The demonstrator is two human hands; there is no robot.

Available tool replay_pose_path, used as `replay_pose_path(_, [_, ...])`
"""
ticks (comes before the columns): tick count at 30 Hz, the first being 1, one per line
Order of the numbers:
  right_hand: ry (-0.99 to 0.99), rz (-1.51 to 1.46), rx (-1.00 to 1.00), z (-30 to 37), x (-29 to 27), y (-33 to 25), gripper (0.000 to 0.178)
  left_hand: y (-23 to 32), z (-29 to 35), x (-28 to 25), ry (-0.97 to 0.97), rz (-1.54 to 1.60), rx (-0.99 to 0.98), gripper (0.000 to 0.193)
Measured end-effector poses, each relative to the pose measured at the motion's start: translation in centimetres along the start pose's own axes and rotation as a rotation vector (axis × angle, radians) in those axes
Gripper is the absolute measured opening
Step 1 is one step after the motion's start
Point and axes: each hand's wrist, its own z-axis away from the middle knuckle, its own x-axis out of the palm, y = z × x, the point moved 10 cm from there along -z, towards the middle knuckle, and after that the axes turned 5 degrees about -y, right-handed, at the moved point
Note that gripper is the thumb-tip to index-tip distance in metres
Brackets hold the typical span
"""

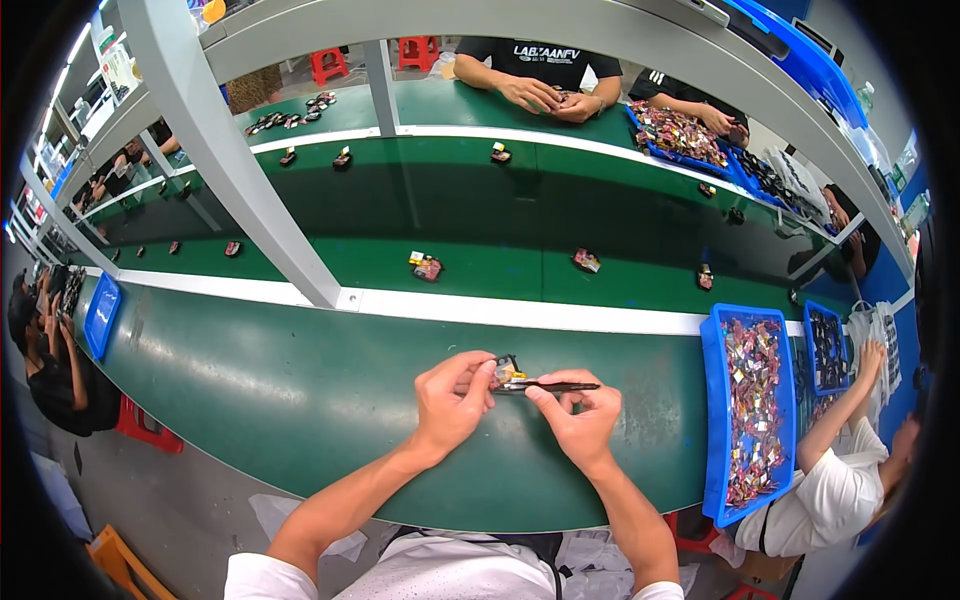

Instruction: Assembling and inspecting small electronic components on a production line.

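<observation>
Over the green worktop, my left hand (456, 394) pinches a small electronic assembly (507, 372) with a black frame and yellow and silvery parts. My right hand (578, 412) grips black tweezers (562, 386), held nearly level. Their tips reach the assembly beside my left fingertips; whether they clamp a part is too small to tell. Both hands are close together, just this side of the white rail. My fingers partly cover the assembly.
To my right stands a blue tray (712, 420) heaped with small assemblies. Beyond the white rail (450, 325), a green conveyor belt (480, 285) carries spaced assemblies, including one unit (427, 266). A grey post (235, 150) rises at left. Co-workers sit opposite and at both sides.
</observation>
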Motion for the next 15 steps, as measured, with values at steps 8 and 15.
replay_pose_path(8, [-0.013, 0.123, -0.081, 0.0, 0.5, -0.9, 0.018, 0.3, 0.1, 0.1, -0.017, -0.069, 0.06, 0.012])
replay_pose_path(15, [-0.039, -0.303, 0.249, 0.1, 0.9, 2.6, 0.013, 0.0, 0.2, 0.4, -0.049, -0.021, 0.033, 0.013])
